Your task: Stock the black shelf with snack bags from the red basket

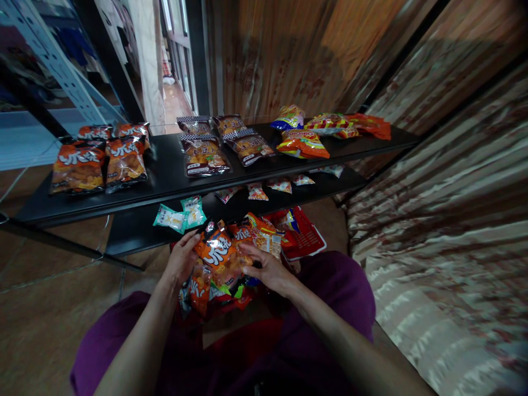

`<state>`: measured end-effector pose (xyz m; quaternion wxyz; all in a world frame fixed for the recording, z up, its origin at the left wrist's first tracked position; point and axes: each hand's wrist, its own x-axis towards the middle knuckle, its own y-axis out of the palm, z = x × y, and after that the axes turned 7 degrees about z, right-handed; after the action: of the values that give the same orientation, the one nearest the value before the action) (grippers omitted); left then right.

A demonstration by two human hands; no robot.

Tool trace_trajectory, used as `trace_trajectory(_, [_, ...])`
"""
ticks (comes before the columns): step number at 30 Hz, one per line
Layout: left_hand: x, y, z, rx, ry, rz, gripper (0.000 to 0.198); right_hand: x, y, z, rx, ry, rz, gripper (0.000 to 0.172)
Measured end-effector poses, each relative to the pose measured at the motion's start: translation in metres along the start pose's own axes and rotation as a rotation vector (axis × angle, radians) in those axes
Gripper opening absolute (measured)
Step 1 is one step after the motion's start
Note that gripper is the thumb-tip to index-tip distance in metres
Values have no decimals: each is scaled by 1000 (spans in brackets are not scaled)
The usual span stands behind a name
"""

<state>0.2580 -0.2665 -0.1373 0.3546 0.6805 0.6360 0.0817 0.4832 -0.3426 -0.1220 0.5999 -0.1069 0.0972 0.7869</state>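
An orange snack bag [218, 250] with large white lettering lies tilted over a heap of other packets, between my two hands. My left hand [184, 258] grips its left edge, fingers curled round the upper corner. On the opposite side, my right hand [270, 270] holds the right edge, thumb and fingers on the wrapper. Beneath and behind it, more orange bags [198, 292] and a packet with a barcode label [266, 242] fill a red basket [315, 242]. The basket stands in front of my knees, largely covered by the packets.
A black shelf rack [165, 190] stands ahead. Its upper board carries orange bags [78, 168], brown potato-chip bags [204, 154] and bright orange-yellow packets [303, 144]. Green-white packets [171, 218] and small red-white packets [258, 191] lie on the lower board. Curtains [412, 220] hang at right.
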Motion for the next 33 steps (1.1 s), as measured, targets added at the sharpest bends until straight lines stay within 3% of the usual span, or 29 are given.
trace_trajectory(3, [1,4,2,-40,-2,-73,30,-2,5,-9,187,95,-118,41])
trace_trajectory(6, [1,5,5,-40,2,-95,31,-2,11,-24,386,184,-171,42])
trace_trajectory(15, [6,1,11,60,66,-243,31,-3,13,-26,545,146,-130,39])
trace_trajectory(25, [11,10,6,54,49,-212,33,-8,13,-19,594,135,-148,36])
trace_trajectory(33, [12,15,6,91,-1,-102,36,-10,9,-22,630,153,-200,31])
